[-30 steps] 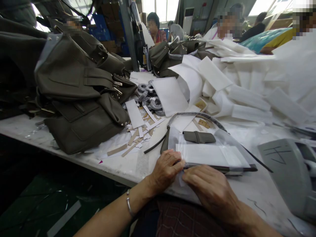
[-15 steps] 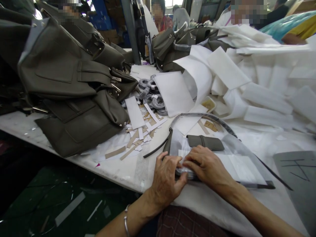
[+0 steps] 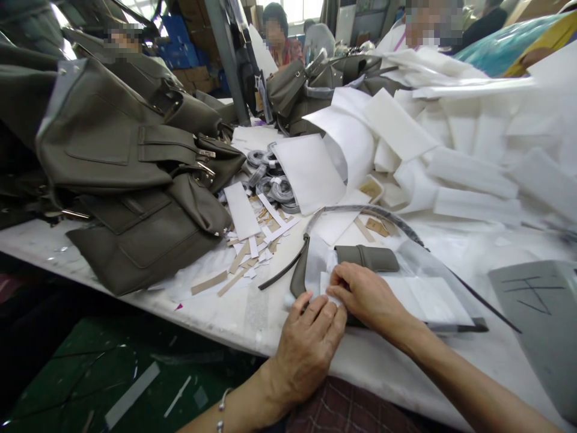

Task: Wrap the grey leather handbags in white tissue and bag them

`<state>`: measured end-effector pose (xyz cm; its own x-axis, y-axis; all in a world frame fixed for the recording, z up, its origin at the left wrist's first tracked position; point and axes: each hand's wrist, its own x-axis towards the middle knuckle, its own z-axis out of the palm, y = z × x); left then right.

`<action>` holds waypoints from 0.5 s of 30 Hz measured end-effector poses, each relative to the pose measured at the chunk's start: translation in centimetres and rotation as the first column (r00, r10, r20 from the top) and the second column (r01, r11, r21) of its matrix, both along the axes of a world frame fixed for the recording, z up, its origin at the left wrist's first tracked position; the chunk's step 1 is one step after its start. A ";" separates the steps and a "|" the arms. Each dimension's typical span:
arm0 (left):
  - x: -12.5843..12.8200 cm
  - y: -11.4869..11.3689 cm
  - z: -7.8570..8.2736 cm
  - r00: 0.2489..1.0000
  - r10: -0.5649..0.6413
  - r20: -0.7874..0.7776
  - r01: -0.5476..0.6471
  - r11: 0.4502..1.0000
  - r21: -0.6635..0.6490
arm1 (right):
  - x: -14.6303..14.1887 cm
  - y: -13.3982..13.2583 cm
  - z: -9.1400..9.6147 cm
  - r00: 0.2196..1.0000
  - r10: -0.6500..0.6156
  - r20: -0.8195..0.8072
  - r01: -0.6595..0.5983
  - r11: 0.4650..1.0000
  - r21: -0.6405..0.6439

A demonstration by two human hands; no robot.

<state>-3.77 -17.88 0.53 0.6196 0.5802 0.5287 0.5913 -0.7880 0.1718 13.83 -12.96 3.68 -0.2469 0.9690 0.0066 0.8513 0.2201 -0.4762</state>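
Note:
A dark olive handbag (image 3: 297,273) lies on the table in front of me, covered in part by thin white wrapping sheet (image 3: 318,255). Its flap tab (image 3: 367,257) shows through an opening, and a wrapped handle (image 3: 360,209) arches behind. My left hand (image 3: 311,340) is closed over the bag's near left corner, fingers together and thumb hidden beneath. Beside it, my right hand (image 3: 365,294) pinches the sheet near that corner with bent fingers. A folded white pad (image 3: 433,297) rests on the bag right of my hand.
Stacked olive bags (image 3: 153,240) fill the left side. Paper scraps (image 3: 243,258), wrapped coils (image 3: 279,189) and white sheets (image 3: 311,171) lie beyond the handbag. White foam pieces (image 3: 473,168) are heaped at right, near a marked grey board (image 3: 536,307). Several people sit across the table.
My left hand has rolled over the bag's corner, its back now facing up and the thumb out of sight. My right hand stays at the sheet. The whole view has shifted slightly.

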 end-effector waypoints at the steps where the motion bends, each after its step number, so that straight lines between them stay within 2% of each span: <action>1: 0.1 -0.1 -0.1 0.999 0.019 -0.029 -0.019 1.000 -0.003 | 0.0 0.1 0.1 1.000 -0.010 0.003 0.010 1.000 -0.006; 6: 0.8 0.3 -0.5 0.994 0.086 -0.064 -0.085 0.996 0.027 | -0.5 0.5 0.0 0.999 -0.031 0.014 0.031 1.000 0.004; 8: 0.9 0.5 -0.6 0.993 0.099 -0.063 -0.096 0.995 0.041 | -0.3 0.1 0.4 1.000 -0.020 -0.012 0.021 0.998 0.067; 10: 1.0 0.7 -0.6 0.993 0.102 -0.062 -0.099 0.994 0.049 | 0.7 -1.2 1.5 0.993 -0.016 -0.113 0.036 0.983 0.181; 12: 1.0 0.8 -0.6 0.994 0.096 -0.049 -0.092 0.993 0.071 | 3.4 -3.3 3.4 0.972 -0.070 -0.224 0.141 0.938 0.318; 13: 1.0 0.8 -0.6 0.995 0.090 -0.042 -0.086 0.992 0.091 | 5.3 -4.7 4.5 0.956 -0.143 -0.256 0.234 0.898 0.373; 15: 0.9 0.9 -0.6 0.997 0.078 -0.026 -0.074 0.988 0.139 | 10.4 -8.0 6.5 0.895 -0.371 -0.246 0.445 0.768 0.460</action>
<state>-2.88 -17.03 -0.03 0.5939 0.5491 0.5880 0.6537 -0.7554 0.0452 24.20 -20.97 10.16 0.2101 0.8325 0.5126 0.8516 0.1017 -0.5143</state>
